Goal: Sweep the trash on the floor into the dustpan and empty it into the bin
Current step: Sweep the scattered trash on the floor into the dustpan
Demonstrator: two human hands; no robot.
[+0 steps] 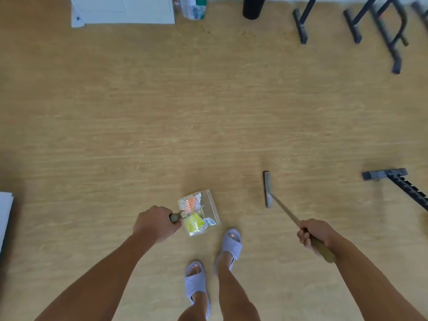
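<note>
Sweeping looks finished: the left hand [155, 224] grips the trash-filled dustpan [199, 213], the right hand [316, 234] clasps the broom [268, 189]; emptying into the bin remains.

Even, soft daylight-type light, fairly bright, no hard glare. Floor [208, 112] showed only faint soft shadows under the dustpan [208, 212] and broom [267, 188]. Whole frame was slightly soft; motion blur was strongest at the top right on the black frames [382, 31] and at the left edge. Wide-angle bending was visible toward the corners. Trash [194, 218] colours looked blown out and smeary.
</note>
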